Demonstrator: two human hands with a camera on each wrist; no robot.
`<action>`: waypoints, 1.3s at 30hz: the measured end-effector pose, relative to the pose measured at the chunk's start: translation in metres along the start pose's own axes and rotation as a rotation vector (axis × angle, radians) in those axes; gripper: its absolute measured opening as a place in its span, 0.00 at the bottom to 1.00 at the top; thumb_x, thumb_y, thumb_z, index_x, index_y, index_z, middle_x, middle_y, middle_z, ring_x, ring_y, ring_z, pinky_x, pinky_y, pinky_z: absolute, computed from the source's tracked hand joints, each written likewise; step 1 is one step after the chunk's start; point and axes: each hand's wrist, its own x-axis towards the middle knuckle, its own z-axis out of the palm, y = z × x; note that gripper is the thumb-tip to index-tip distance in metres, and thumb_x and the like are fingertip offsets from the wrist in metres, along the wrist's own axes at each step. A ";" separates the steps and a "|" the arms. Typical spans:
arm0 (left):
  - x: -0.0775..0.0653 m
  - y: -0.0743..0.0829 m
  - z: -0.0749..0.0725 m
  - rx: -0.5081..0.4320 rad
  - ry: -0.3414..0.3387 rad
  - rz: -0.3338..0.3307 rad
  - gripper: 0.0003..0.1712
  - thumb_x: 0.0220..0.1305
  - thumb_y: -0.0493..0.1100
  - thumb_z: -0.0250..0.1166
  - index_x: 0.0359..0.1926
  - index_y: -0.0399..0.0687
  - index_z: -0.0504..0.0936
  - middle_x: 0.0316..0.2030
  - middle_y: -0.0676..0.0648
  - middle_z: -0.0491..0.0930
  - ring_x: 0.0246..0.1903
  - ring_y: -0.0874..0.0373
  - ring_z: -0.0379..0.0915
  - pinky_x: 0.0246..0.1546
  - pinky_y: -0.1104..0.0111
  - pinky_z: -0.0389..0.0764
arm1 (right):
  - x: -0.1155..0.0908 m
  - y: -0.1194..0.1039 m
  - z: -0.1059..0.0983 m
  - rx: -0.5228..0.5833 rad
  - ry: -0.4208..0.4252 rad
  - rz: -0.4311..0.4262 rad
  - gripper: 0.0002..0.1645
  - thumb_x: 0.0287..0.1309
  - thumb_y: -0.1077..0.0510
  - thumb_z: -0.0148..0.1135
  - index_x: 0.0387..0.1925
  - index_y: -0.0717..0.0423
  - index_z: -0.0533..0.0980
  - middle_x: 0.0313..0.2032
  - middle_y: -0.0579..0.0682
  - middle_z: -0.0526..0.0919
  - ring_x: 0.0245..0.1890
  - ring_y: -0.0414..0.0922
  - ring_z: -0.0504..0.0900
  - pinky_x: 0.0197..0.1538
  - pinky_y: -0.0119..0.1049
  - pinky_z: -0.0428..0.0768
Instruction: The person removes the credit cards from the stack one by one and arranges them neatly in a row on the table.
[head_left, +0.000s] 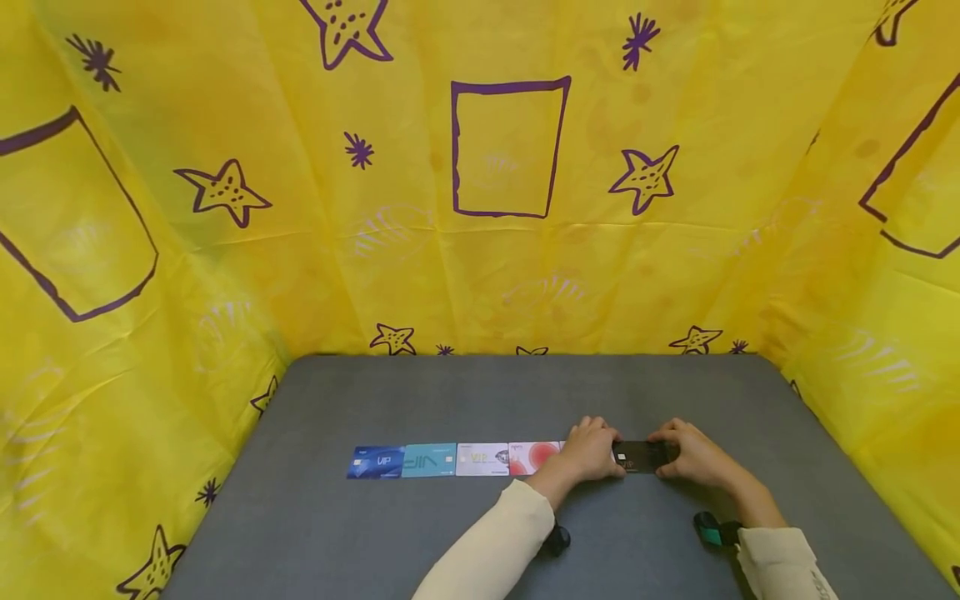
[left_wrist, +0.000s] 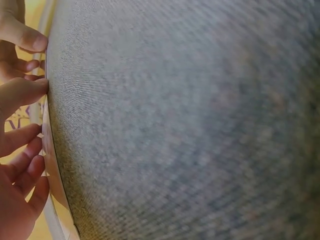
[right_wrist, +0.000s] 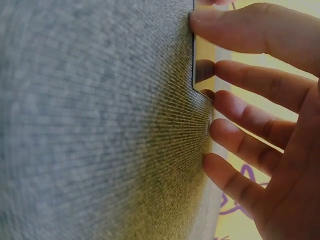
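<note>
A row of cards lies flat on the grey table. At its right end is a glossy black card [head_left: 636, 457] with a small chip mark. My right hand [head_left: 697, 454] grips this card at its right end, thumb on the near edge and fingertips on the far edge. My left hand [head_left: 588, 450] holds its left end between thumb and fingers. Just left of the black card, the left hand hides most of another card. In the right wrist view, the right thumb [right_wrist: 215, 25] touches the card's edge, and fingertips reflect in its shiny surface.
Leftward run a pink card with red circles [head_left: 531, 457], a white card [head_left: 482, 459], a teal card [head_left: 429, 460] and a blue card [head_left: 375, 462], edges close together. Yellow patterned cloth [head_left: 510, 275] encloses the back and sides of the grey table [head_left: 337, 542]. Dark straps [head_left: 716, 531] are at the wrists.
</note>
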 end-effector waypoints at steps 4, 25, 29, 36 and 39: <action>0.000 -0.001 0.001 0.007 -0.002 0.004 0.27 0.48 0.61 0.74 0.50 0.62 0.83 0.45 0.58 0.77 0.46 0.63 0.68 0.41 0.73 0.67 | 0.000 -0.001 0.001 -0.003 0.004 0.003 0.30 0.35 0.57 0.78 0.46 0.60 0.81 0.40 0.51 0.76 0.41 0.48 0.73 0.42 0.42 0.72; -0.006 -0.009 -0.007 -0.034 0.019 0.020 0.28 0.50 0.59 0.72 0.53 0.59 0.82 0.46 0.56 0.77 0.46 0.63 0.69 0.42 0.73 0.68 | 0.002 -0.003 0.006 0.070 0.079 0.065 0.23 0.55 0.50 0.69 0.46 0.62 0.81 0.40 0.54 0.75 0.37 0.47 0.74 0.37 0.37 0.72; -0.016 -0.020 -0.020 -0.108 0.034 0.021 0.28 0.56 0.58 0.69 0.57 0.56 0.80 0.50 0.54 0.77 0.51 0.60 0.70 0.48 0.71 0.70 | 0.000 -0.004 0.009 0.061 0.132 0.066 0.20 0.56 0.51 0.68 0.45 0.62 0.81 0.40 0.54 0.76 0.39 0.51 0.78 0.40 0.45 0.76; -0.032 -0.038 -0.043 -0.270 0.112 0.037 0.30 0.63 0.61 0.62 0.61 0.51 0.77 0.55 0.51 0.76 0.57 0.57 0.71 0.59 0.63 0.70 | -0.005 -0.013 0.003 0.030 0.252 0.075 0.20 0.58 0.54 0.67 0.47 0.64 0.80 0.42 0.57 0.76 0.41 0.54 0.78 0.42 0.50 0.75; -0.044 -0.051 -0.054 -0.286 0.156 0.052 0.30 0.64 0.60 0.62 0.61 0.51 0.77 0.55 0.50 0.76 0.57 0.56 0.71 0.60 0.61 0.70 | -0.006 -0.018 0.002 0.027 0.246 0.070 0.21 0.59 0.54 0.67 0.48 0.64 0.79 0.42 0.58 0.76 0.42 0.55 0.78 0.43 0.51 0.76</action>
